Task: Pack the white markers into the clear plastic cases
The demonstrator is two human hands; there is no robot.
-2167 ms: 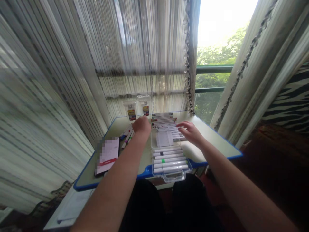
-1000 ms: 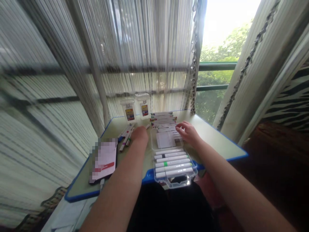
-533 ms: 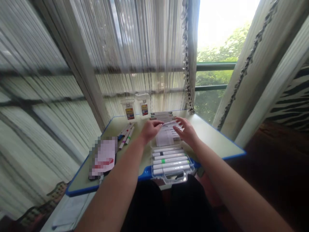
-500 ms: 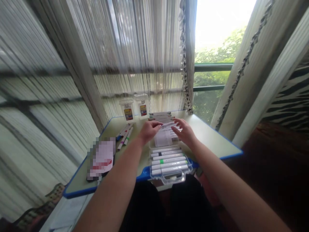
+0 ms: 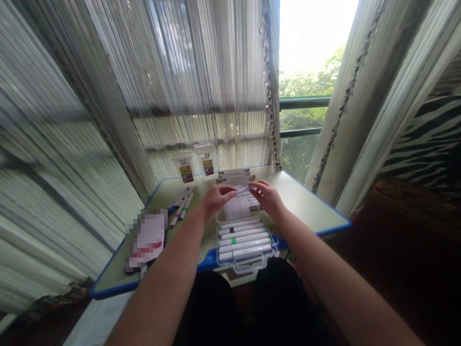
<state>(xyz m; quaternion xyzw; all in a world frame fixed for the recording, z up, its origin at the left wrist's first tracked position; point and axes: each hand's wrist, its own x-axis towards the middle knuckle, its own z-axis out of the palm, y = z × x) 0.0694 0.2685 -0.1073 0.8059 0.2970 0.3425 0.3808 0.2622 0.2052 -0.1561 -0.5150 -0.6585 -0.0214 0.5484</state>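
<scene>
My left hand [image 5: 215, 200] and my right hand [image 5: 269, 198] meet above the far end of a clear plastic case [image 5: 267, 259]. A white marker [image 5: 245, 190] lies between them; the left fingers pinch one end and the right fingertips close on the other. The case's near half holds several white markers [image 5: 243, 239] laid side by side. A white paper slip [image 5: 236, 209] lies in the case just under my hands.
A small table with a blue rim [image 5: 317, 211] stands before striped curtains and a window. Loose markers [image 5: 181, 202] lie to the left, more markers in a row [image 5: 235, 175] at the back, two small clear boxes [image 5: 184, 168] behind. A blurred-out flat item [image 5: 147, 240] lies near left.
My left hand went to the loose markers on the left, came back over the case with a white marker, and my right hand has closed in on its other end.
</scene>
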